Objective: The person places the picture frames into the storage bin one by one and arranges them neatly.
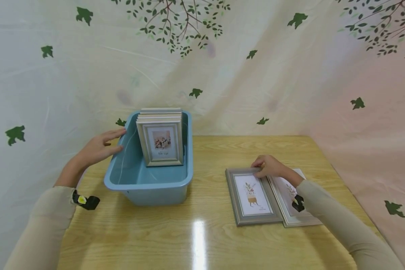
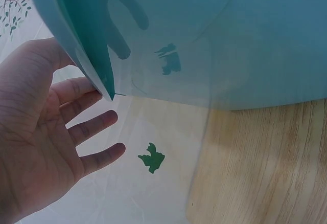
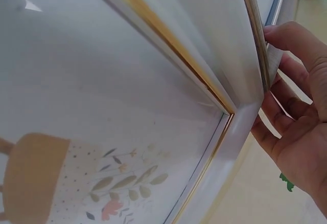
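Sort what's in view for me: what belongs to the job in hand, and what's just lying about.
In the job:
blue plastic tub, left hand touching its rim
picture frames standing in the tub
grey picture frame, held at its edge by the right hand
whitish picture frame next to it

Just there:
wood-grain table
leaf-printed backdrop cloth
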Motion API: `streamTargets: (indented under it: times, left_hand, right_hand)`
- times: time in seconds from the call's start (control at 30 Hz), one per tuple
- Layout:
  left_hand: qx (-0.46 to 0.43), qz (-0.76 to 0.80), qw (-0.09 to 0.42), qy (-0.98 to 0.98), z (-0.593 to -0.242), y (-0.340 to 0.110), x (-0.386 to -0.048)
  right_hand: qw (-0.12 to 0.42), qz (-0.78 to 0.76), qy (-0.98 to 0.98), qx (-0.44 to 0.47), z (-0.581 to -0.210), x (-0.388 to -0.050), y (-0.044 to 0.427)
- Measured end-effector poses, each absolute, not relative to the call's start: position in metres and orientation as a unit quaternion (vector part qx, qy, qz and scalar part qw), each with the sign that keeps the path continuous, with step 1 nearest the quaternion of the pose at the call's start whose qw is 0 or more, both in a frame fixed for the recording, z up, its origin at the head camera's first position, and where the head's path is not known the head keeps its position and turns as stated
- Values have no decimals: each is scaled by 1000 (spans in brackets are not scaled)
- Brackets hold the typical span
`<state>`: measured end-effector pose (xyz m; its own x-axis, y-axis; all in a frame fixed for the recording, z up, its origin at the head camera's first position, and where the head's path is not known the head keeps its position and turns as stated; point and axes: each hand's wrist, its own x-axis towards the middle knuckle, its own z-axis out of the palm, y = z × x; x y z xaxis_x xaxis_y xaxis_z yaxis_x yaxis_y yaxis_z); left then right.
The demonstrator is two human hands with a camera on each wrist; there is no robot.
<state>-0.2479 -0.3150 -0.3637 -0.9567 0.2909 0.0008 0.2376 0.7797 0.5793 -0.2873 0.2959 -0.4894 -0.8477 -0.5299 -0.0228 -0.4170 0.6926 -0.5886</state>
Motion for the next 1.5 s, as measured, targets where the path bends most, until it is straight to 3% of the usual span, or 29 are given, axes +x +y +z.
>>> streamTargets:
  times: [0.83, 1.2, 1.5]
  left_hand:
    - [137, 302, 48, 942, -364, -316, -249]
    - [137, 304, 48, 942, -364, -316, -248]
    - [140, 308, 45, 940, -363, -316, -247]
  right_hand:
    - [76, -309, 930, -186, -465, -302, 292]
    - [162, -412, 886, -141, -447, -311, 297]
    - [199, -428, 866, -163, -429, -311, 298]
